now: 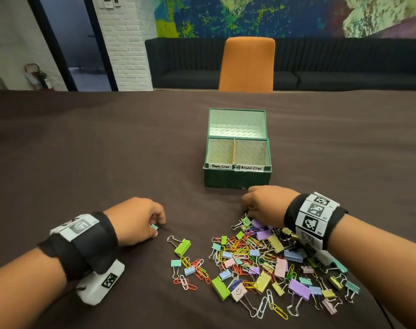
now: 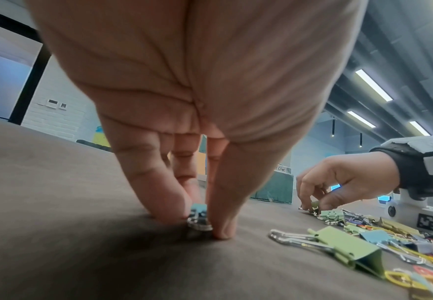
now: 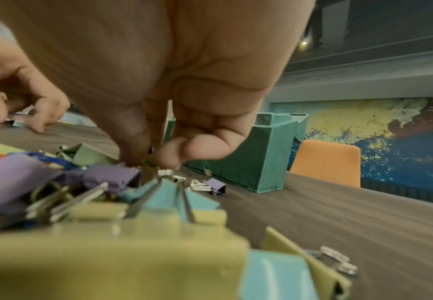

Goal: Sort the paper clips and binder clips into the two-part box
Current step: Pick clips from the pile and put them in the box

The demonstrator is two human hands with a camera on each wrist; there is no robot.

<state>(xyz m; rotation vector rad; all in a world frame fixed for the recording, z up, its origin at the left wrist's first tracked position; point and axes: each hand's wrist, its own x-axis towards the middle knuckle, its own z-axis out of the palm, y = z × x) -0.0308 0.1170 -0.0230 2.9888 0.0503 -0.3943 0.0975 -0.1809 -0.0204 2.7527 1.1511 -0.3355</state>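
A green two-part box point(image 1: 237, 179) stands open mid-table, labelled "Paper Clips" on the left and "Binder Clips" on the right; both parts look empty. A heap of coloured paper clips and binder clips point(image 1: 261, 260) lies in front of it. My left hand point(image 1: 158, 227) is left of the heap and pinches a small teal binder clip point(image 2: 198, 213) against the cloth. My right hand point(image 1: 246, 213) reaches into the heap's far edge, near the box's front wall. Its thumb and fingertips point(image 3: 135, 156) close on a small green binder clip point(image 2: 314, 204), which is mostly hidden.
A large green binder clip point(image 1: 182, 246) lies alone between the hands. The table is covered by a brown cloth point(image 1: 95, 150). An orange chair point(image 1: 247, 65) stands at the far edge, with a dark sofa point(image 1: 344, 65) behind it.
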